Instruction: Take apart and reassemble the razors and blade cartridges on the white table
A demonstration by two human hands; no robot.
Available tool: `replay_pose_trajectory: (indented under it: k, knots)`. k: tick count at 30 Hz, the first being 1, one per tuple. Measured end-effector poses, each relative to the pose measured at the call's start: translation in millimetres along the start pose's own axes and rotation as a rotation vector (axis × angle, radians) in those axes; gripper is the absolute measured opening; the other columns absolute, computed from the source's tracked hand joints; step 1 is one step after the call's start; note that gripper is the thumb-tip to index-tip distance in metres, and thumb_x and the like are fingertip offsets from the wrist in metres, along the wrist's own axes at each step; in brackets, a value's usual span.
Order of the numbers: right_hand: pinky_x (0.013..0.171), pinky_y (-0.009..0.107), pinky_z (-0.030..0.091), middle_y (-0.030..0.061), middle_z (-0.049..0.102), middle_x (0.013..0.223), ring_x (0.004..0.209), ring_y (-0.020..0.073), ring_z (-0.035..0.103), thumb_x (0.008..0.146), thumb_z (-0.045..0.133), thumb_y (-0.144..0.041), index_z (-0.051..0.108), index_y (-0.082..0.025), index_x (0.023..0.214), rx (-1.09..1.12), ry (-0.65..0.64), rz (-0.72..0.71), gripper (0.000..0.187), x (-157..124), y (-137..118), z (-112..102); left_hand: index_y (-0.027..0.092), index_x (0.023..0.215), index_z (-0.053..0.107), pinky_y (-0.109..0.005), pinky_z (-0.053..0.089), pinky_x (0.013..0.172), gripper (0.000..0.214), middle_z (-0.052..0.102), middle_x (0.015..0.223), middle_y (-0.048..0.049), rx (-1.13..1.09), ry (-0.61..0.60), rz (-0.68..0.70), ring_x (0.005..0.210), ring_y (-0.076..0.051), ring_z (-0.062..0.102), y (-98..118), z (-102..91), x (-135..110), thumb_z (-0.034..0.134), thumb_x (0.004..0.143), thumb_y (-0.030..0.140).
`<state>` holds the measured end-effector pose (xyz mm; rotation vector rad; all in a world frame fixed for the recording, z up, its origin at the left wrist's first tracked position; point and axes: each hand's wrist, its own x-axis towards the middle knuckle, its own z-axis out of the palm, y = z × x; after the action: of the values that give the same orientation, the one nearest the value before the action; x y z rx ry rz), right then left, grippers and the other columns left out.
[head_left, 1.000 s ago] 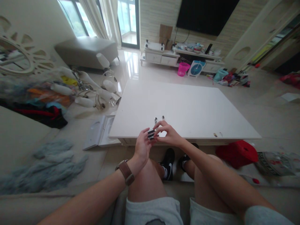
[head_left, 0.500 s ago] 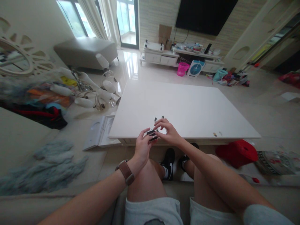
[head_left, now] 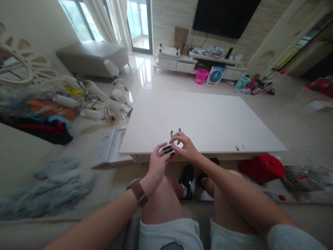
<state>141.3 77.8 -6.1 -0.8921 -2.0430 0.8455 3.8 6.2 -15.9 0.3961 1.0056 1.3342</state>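
Note:
I sit on a sofa facing a white low table (head_left: pixel 208 118). My left hand (head_left: pixel 156 164), with a brown watch strap on its wrist, is closed on a small black-and-white striped object (head_left: pixel 168 150) at the table's near edge. My right hand (head_left: pixel 185 149) pinches the same object from the right with its fingertips. Just beyond my fingers, two small dark items (head_left: pixel 174 132) lie on the tabletop; I cannot make out what they are.
A red stool (head_left: pixel 261 166) lies on the floor right of my knees. A flat white tray (head_left: pixel 109 147) and a chandelier (head_left: pixel 104 100) lie left of the table. Two tiny bits (head_left: pixel 239 148) rest near the table's right front edge. A TV cabinet (head_left: pixel 197 64) stands at the far wall.
Both hands stay together on the striped object, which has turned slightly between the fingers. The camera has shifted a little.

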Motion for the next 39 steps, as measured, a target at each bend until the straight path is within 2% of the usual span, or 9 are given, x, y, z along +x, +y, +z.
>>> replay_pose_trajectory:
  k: [11,22,29,34,39]
  knots:
    - [0.069,0.028,0.046,0.0032,0.060,0.085,0.086,0.0171,0.055,0.086,0.059,-0.014,0.068,-0.021,0.085,-0.005,-0.020,0.013,0.011,1.1,2.9,0.4,0.016,0.109,0.060,-0.033,0.057,0.078,0.043,0.072,0.095,-0.0095,0.018,-0.028,-0.006,0.084,-0.020,0.071,0.8,0.5,-1.2,0.070,0.068,0.008]
    - [0.067,0.027,0.046,0.0025,0.059,0.082,0.082,0.0159,0.056,0.088,0.056,-0.014,0.066,-0.020,0.084,0.037,-0.026,0.045,0.013,1.4,-0.6,0.5,0.016,0.103,0.060,-0.036,0.055,0.080,0.035,0.073,0.094,-0.0081,-0.035,0.017,-0.020,0.084,-0.021,0.072,2.6,1.0,-2.3,0.066,0.069,0.012]
    - [0.064,0.026,0.047,0.0028,0.059,0.082,0.079,0.0156,0.056,0.089,0.057,-0.018,0.066,-0.020,0.082,0.049,-0.035,0.046,0.011,1.1,-0.2,2.1,0.016,0.095,0.062,-0.033,0.054,0.077,0.028,0.072,0.092,-0.0067,-0.047,0.021,-0.015,0.084,-0.020,0.070,1.9,0.3,-1.4,0.067,0.068,0.014]
    - [0.063,0.025,0.045,0.0022,0.058,0.080,0.077,0.0147,0.056,0.090,0.058,-0.020,0.065,-0.019,0.081,0.044,-0.042,0.045,0.011,0.4,0.6,2.0,0.016,0.094,0.061,-0.028,0.053,0.069,0.027,0.072,0.089,-0.0056,-0.045,0.027,-0.014,0.078,-0.018,0.071,2.0,1.1,-1.0,0.071,0.069,0.018]
    - [0.062,0.025,0.044,0.0019,0.058,0.077,0.074,0.0144,0.055,0.089,0.058,-0.021,0.065,-0.018,0.080,0.030,-0.053,0.056,0.012,0.5,0.8,3.8,0.016,0.094,0.060,-0.028,0.052,0.069,0.028,0.071,0.086,-0.0049,-0.035,0.023,-0.017,0.079,-0.019,0.070,2.1,0.0,-1.6,0.072,0.069,0.020]
